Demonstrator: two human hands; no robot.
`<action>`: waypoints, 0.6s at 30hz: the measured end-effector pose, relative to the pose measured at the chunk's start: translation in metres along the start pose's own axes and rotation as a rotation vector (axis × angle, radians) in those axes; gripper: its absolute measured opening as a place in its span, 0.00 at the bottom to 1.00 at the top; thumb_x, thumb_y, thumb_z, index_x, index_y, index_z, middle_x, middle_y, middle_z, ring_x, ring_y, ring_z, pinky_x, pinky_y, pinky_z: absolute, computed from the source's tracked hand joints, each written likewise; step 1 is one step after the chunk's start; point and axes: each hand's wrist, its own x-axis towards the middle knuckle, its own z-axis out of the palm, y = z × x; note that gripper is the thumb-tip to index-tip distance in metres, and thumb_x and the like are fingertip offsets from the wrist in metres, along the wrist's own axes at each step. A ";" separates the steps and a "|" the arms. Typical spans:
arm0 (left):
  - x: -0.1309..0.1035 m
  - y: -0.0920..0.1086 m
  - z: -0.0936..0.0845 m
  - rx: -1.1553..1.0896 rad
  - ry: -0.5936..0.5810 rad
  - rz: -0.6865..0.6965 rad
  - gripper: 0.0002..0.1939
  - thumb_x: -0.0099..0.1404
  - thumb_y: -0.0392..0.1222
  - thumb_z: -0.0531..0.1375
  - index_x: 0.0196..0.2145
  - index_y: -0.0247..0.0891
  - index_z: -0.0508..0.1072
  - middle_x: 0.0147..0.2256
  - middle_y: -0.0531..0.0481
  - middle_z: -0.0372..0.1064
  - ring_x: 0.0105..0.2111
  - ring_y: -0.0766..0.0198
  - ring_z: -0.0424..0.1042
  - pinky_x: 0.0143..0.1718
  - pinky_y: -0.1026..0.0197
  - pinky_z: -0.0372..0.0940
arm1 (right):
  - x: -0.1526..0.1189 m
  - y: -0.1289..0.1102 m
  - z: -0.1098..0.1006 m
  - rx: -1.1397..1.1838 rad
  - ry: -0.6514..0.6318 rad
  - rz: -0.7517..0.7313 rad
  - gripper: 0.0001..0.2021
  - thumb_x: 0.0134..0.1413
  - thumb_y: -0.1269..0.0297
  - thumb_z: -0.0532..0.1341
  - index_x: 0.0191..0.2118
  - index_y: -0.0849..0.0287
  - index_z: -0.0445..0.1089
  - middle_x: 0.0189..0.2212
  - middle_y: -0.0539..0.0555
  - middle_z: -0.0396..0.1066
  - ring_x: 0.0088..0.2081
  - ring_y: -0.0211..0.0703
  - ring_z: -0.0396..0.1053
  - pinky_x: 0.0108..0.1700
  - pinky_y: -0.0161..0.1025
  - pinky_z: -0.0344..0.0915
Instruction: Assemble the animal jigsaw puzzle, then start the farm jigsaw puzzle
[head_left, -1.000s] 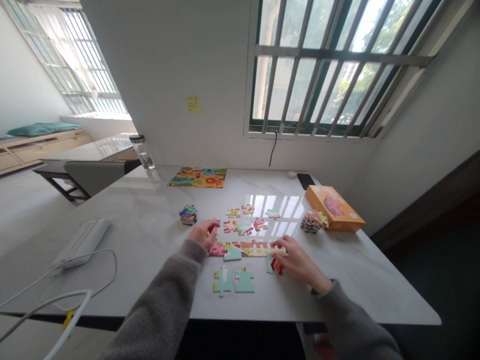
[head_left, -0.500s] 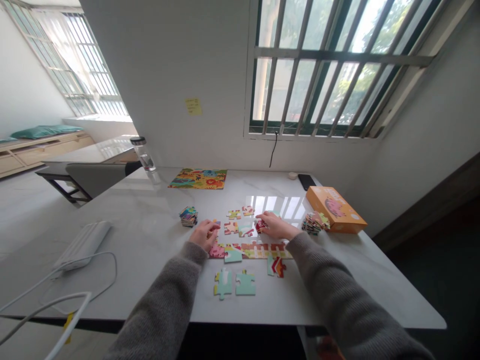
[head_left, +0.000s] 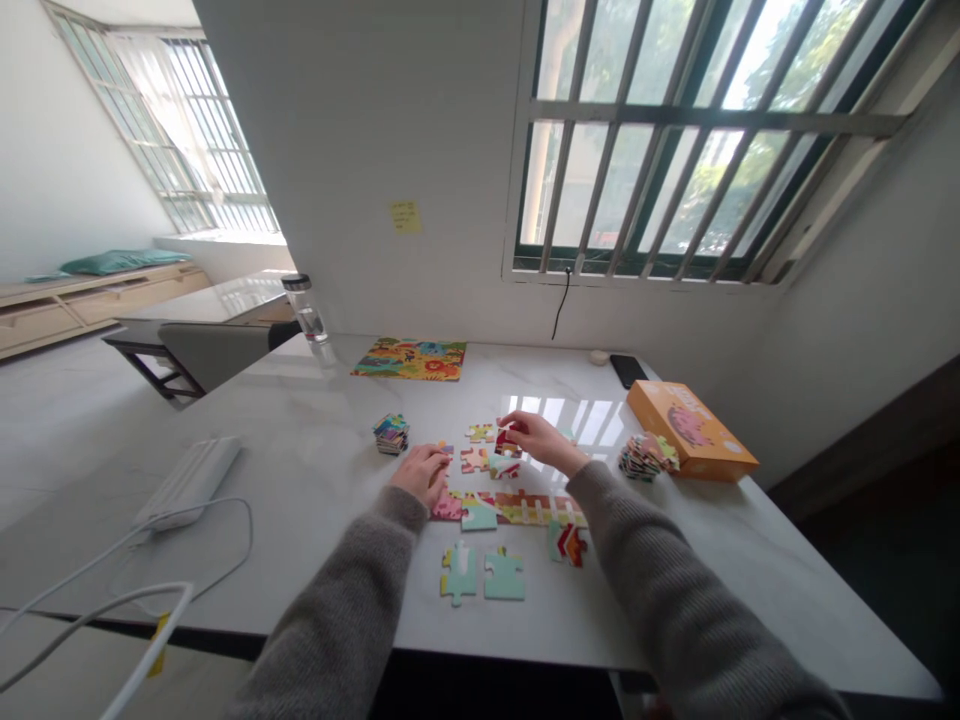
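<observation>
My right hand [head_left: 536, 438] pinches a dark red puzzle piece [head_left: 508, 442] above the loose pieces in the middle of the table. My left hand [head_left: 424, 472] rests at the left end of the joined puzzle strip [head_left: 525, 508], its fingers bent over a purple-and-orange piece [head_left: 447, 449] that is mostly hidden. Between the hands lie a pink piece [head_left: 474, 460], a yellow piece [head_left: 480, 433] and a green-and-red piece [head_left: 504, 467]. Nearer the front edge are two pale green pieces [head_left: 459, 572] [head_left: 505, 577] and a red arrow-patterned piece [head_left: 568, 544].
Piece stacks stand at left [head_left: 391, 433] and right [head_left: 646, 456]. An orange box [head_left: 691, 428], a black phone [head_left: 627, 371], a picture sheet [head_left: 411, 359], a glass bottle [head_left: 306, 308] and a white power strip [head_left: 191, 483] with cables surround the work.
My right hand has moved a little left and lifted the dark red piece toward the upper loose pieces. My left hand stays near the strip's left end. The view has shifted slightly.
</observation>
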 end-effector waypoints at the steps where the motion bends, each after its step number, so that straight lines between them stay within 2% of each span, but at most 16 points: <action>1: -0.001 0.001 -0.001 0.016 0.003 -0.014 0.13 0.64 0.34 0.56 0.44 0.37 0.77 0.45 0.42 0.71 0.49 0.51 0.68 0.56 0.49 0.65 | 0.008 -0.007 0.009 -0.001 0.000 -0.017 0.10 0.61 0.71 0.57 0.46 0.62 0.72 0.29 0.51 0.73 0.27 0.35 0.67 0.32 0.32 0.64; 6: -0.004 0.010 -0.007 0.107 -0.013 -0.085 0.15 0.65 0.35 0.56 0.47 0.38 0.76 0.44 0.42 0.70 0.46 0.52 0.67 0.53 0.50 0.66 | 0.046 -0.034 0.056 -0.100 0.016 -0.069 0.12 0.62 0.71 0.56 0.49 0.58 0.72 0.34 0.52 0.75 0.32 0.36 0.69 0.38 0.34 0.67; 9: -0.006 0.019 -0.010 0.137 -0.014 -0.104 0.15 0.65 0.36 0.56 0.48 0.39 0.76 0.44 0.43 0.70 0.46 0.52 0.67 0.53 0.51 0.66 | 0.061 -0.042 0.075 -0.129 -0.004 -0.071 0.13 0.63 0.71 0.56 0.50 0.58 0.72 0.35 0.52 0.75 0.34 0.38 0.70 0.40 0.35 0.67; 13: -0.007 0.027 -0.011 0.180 0.014 -0.159 0.15 0.65 0.35 0.56 0.47 0.37 0.75 0.46 0.40 0.69 0.48 0.49 0.66 0.52 0.49 0.66 | 0.072 -0.049 0.088 -0.170 -0.043 -0.065 0.14 0.62 0.75 0.55 0.49 0.59 0.73 0.37 0.54 0.76 0.36 0.40 0.71 0.41 0.36 0.68; 18: -0.006 0.026 -0.008 0.208 -0.002 -0.183 0.17 0.62 0.35 0.57 0.49 0.38 0.74 0.49 0.40 0.69 0.50 0.48 0.66 0.52 0.49 0.65 | 0.077 -0.051 0.092 -0.245 -0.075 -0.075 0.15 0.61 0.76 0.57 0.50 0.59 0.73 0.40 0.57 0.76 0.40 0.43 0.72 0.47 0.39 0.67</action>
